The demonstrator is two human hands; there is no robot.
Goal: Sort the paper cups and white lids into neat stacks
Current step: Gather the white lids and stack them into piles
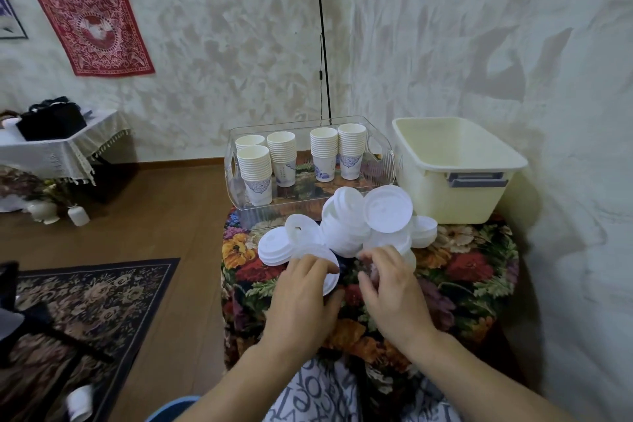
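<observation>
**A:** What do we have in front of us?

**B:** We look down on a small bench (479, 284) draped in a thick floral cloth. At its far side stands a clear ribbed plastic tray (383, 161) holding five stacks of paper cups (284, 158), white with blue patterns, all upright. Just right of it sits a smooth cream plastic tub (459, 175) with a grey handle.

**A:** And the lids?

**B:** The white lids (346, 226) lie in a loose heap in the middle of the bench, just nearer than the tray. They are round, thin plastic discs with raised rims; some lean on edge, some nest in short leaning stacks.

**A:** What are our hands doing?

**B:** Our left hand (305, 295) grips one flat lid (330, 279) at the near left edge of the heap, fingers curled over its top and thumb beneath. Our right hand (390, 288) is at the near right of the heap with fingers bent; its fingertips are blurred, so we cannot tell whether it grasps anything.

**A:** Anything beyond?

**B:** Rough plastered walls, a wooden floor, and a dark patterned rug (89, 301) to the left.
</observation>
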